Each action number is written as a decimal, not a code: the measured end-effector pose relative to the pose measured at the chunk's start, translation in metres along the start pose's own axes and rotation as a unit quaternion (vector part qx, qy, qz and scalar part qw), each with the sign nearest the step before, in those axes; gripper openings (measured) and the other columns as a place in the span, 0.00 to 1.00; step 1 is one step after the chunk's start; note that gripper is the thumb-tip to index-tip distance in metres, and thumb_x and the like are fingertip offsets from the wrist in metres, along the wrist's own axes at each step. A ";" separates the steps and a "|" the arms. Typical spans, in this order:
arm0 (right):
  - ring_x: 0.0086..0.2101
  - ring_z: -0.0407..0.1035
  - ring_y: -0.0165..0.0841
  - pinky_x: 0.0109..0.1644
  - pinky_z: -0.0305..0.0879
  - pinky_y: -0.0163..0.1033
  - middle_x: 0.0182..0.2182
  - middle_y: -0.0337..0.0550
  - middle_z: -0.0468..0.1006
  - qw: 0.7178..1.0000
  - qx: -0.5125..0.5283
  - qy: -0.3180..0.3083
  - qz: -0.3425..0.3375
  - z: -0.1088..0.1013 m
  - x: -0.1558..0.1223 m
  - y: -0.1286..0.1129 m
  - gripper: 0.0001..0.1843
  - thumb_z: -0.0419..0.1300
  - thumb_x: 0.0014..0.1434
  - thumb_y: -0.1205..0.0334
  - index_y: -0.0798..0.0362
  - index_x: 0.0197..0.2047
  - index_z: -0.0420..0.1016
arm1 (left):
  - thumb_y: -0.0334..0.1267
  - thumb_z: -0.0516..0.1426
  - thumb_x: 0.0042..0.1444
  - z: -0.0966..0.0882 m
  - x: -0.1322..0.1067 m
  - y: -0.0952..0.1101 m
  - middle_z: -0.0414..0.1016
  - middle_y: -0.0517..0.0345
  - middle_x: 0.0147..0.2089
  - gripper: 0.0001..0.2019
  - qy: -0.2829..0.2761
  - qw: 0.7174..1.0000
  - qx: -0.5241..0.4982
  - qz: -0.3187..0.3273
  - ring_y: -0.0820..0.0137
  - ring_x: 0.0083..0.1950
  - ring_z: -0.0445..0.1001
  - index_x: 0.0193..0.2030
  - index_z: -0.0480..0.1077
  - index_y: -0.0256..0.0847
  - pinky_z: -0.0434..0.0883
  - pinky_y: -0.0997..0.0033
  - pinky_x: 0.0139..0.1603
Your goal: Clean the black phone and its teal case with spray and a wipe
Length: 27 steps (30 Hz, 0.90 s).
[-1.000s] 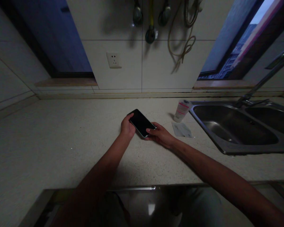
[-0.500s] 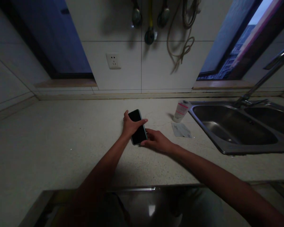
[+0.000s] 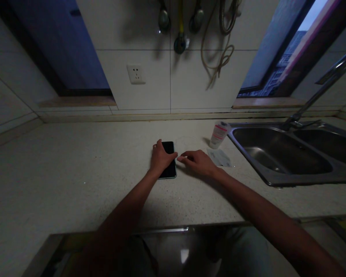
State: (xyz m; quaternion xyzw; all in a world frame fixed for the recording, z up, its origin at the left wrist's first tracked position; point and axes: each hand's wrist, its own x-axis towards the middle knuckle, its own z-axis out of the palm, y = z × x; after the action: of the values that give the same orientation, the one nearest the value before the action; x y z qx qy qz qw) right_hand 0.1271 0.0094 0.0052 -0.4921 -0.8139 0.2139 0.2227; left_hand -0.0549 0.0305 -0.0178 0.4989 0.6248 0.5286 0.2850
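A smartphone point(image 3: 170, 171) with a dark screen lies on the pale speckled countertop point(image 3: 109, 154). My left hand point(image 3: 160, 157) reaches across it, thumb at the right edge and fingers at the left edge, gripping it. Just right of the phone is my right hand point(image 3: 198, 161), its thumb and index fingertips pinched together near the phone's edge. Whether something small sits in that pinch I cannot make out. Beyond the right hand a flat whitish packet point(image 3: 220, 157) lies on the counter, and a white tube with pink print point(image 3: 218, 134) stands behind it.
A double steel sink point(image 3: 265, 175) with a tall faucet point(image 3: 314, 96) is set into the counter at the right. On the tiled wall behind are a power socket point(image 3: 136, 74), pipe valves and a hanging tied cord point(image 3: 220, 63). The counter's front edge is near me.
The phone has turned from a slant to nearly straight. My right hand has come off its lower right edge and moved slightly right, its fingertips now pinched together.
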 end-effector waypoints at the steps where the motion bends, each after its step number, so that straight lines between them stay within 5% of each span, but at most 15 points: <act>1: 0.26 0.67 0.33 0.30 0.52 0.39 0.25 0.46 0.79 1.000 0.001 0.020 0.008 -0.002 0.002 0.005 0.28 0.52 0.67 0.39 0.52 0.42 0.84 | 0.33 0.74 0.28 0.001 0.000 -0.001 0.68 0.39 0.58 0.41 -0.009 1.000 0.013 0.003 0.44 0.68 0.61 0.53 0.66 0.43 0.58 0.51 0.67; 6: 0.27 0.67 0.35 0.31 0.53 0.39 0.25 0.48 0.78 0.997 -0.013 0.060 0.047 -0.005 0.013 0.032 0.27 0.51 0.68 0.43 0.54 0.36 0.82 | 0.31 0.73 0.28 0.003 -0.001 -0.002 0.67 0.34 0.61 0.41 -0.032 0.999 0.032 0.015 0.42 0.70 0.58 0.54 0.66 0.39 0.54 0.49 0.69; 11: 0.26 0.64 0.32 0.32 0.53 0.37 0.23 0.43 0.75 1.000 0.024 0.006 0.003 0.001 0.017 0.042 0.24 0.52 0.66 0.47 0.55 0.31 0.79 | 0.29 0.72 0.28 0.006 -0.004 -0.004 0.68 0.33 0.61 0.39 -0.043 0.999 0.016 0.018 0.44 0.71 0.57 0.53 0.67 0.39 0.48 0.50 0.72; 16: 0.24 0.63 0.31 0.31 0.54 0.37 0.20 0.41 0.72 0.997 0.068 0.040 0.016 0.002 0.018 0.045 0.27 0.51 0.64 0.42 0.54 0.26 0.74 | 0.38 0.73 0.33 0.004 0.006 -0.007 0.70 0.33 0.60 0.32 -0.024 0.999 0.015 0.036 0.46 0.69 0.62 0.47 0.69 0.39 0.54 0.54 0.69; 18: 0.23 0.61 0.31 0.30 0.54 0.37 0.19 0.40 0.69 0.991 0.095 0.088 0.033 -0.001 0.019 0.048 0.30 0.50 0.64 0.39 0.53 0.23 0.71 | 0.41 0.69 0.42 -0.005 0.020 -0.009 0.74 0.37 0.55 0.21 0.008 1.000 0.006 0.024 0.50 0.61 0.71 0.43 0.70 0.40 0.63 0.56 0.63; 21: 0.20 0.58 0.29 0.28 0.53 0.37 0.15 0.37 0.63 0.981 0.132 0.137 0.046 -0.011 0.021 0.055 0.33 0.48 0.63 0.34 0.51 0.18 0.63 | 0.37 0.56 0.51 -0.029 0.046 -0.018 0.78 0.50 0.39 0.05 0.037 0.998 -0.034 -0.023 0.63 0.38 0.78 0.35 0.70 0.42 0.70 0.66 0.40; 23: 0.19 0.55 0.27 0.26 0.52 0.37 0.14 0.35 0.60 0.979 0.157 0.118 0.045 -0.017 0.023 0.062 0.35 0.50 0.60 0.30 0.50 0.17 0.60 | 0.33 0.52 0.48 -0.044 0.059 -0.026 0.75 0.56 0.30 0.05 0.059 0.997 0.015 -0.048 0.69 0.28 0.72 0.28 0.69 0.42 0.66 0.71 0.31; 27: 0.16 0.54 0.25 0.22 0.50 0.35 0.13 0.35 0.62 0.970 0.220 0.056 0.084 -0.020 0.026 0.077 0.35 0.54 0.52 0.25 0.51 0.19 0.63 | 0.32 0.51 0.44 -0.055 0.066 -0.039 0.71 0.58 0.23 0.06 0.065 0.995 0.056 -0.046 0.68 0.27 0.69 0.23 0.69 0.42 0.63 0.70 0.31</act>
State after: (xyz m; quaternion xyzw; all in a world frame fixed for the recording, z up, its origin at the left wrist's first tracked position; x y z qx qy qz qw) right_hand 0.1821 0.0682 -0.0184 -0.5088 -0.6890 0.3778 0.3515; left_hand -0.1389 0.0732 -0.0280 0.4497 0.6927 0.5104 0.2396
